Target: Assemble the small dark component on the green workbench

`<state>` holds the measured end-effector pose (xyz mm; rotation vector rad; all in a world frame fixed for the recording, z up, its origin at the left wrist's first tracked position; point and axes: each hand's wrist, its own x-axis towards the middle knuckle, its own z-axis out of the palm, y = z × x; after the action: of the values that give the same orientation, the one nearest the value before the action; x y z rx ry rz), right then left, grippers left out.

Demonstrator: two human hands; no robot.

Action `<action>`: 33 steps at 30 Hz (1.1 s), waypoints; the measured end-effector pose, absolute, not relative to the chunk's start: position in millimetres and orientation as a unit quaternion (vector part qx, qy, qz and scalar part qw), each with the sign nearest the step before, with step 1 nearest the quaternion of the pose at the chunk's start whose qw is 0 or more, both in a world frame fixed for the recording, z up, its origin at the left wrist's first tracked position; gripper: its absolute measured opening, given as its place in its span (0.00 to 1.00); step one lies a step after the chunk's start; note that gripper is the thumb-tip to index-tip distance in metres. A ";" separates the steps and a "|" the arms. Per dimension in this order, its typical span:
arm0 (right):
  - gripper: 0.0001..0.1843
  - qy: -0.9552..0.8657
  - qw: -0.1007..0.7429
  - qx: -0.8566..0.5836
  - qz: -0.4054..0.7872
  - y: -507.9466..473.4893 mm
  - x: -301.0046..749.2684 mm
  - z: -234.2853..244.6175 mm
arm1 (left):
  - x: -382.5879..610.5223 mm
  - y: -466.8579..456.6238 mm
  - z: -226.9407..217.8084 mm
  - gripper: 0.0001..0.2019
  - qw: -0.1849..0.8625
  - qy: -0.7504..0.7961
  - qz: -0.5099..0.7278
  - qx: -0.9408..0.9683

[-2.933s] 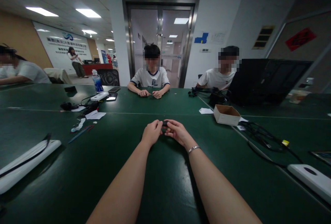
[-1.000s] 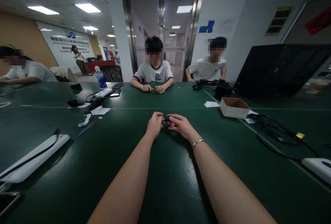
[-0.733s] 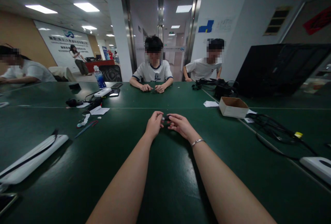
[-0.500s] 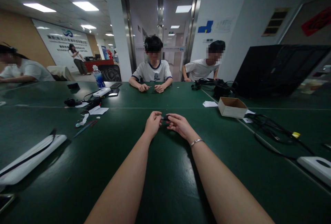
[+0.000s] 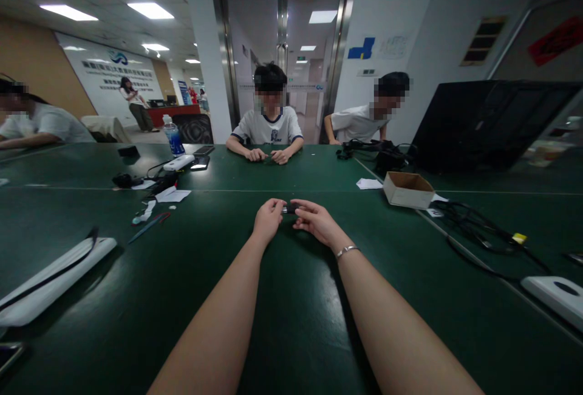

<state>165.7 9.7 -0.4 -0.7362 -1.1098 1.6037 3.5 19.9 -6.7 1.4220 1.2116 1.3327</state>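
Pinched closed from either side, the left hand (image 5: 268,220) and right hand (image 5: 317,223) share one small dark object (image 5: 291,207) between their fingertips, the right hand's spare fingers curled loosely beneath. From where I stand it is too small to name, though a paler, perhaps metal tip shows at the left fingers. It appears to be held just above the table. Taking that object as the clock's centre, its long axis runs crosswise, from 9 to 3 o'clock. It lies toward 2 o'clock from the left palm and toward 10 from the right; neither hand is clearly nearer, but the right covers more of the dark body.

Counted by size, around that centre: one long green table (image 5: 296,328) under everything; one double glass door (image 5: 250,24) at 12; three seated people, at 12 (image 5: 273,127), 2 (image 5: 359,123) and just past 9 (image 5: 59,124), plus one standing person (image 5: 134,103) far off at 10 (figures beyond are too distant to count). One broad black panel (image 5: 483,127) stands between 2 and 3. One long white object (image 5: 68,273) lies between 8 and 9. At 3 o'clock sit one lidless box (image 5: 404,196) and one cable tangle (image 5: 473,230); at 10, one bottle (image 5: 173,138) and two phone-like slabs (image 5: 200,163). One bracelet (image 5: 348,251) circles the right wrist.
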 end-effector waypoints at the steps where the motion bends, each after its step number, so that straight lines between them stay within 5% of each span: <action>1: 0.17 -0.461 0.503 -0.302 0.665 9.6 166.0 -0.6 | 3.4 20.2 -6.8 0.13 0.413 0.483 0.529 0.562; 33: 0.12 -0.427 0.515 -0.352 0.655 9.4 162.5 3.4 | 6.3 18.8 -1.7 0.13 0.444 0.479 0.520 0.551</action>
<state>162.5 9.4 3.4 -0.8459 -1.0260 1.5740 6.3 18.8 -1.7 1.3650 1.1879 1.2891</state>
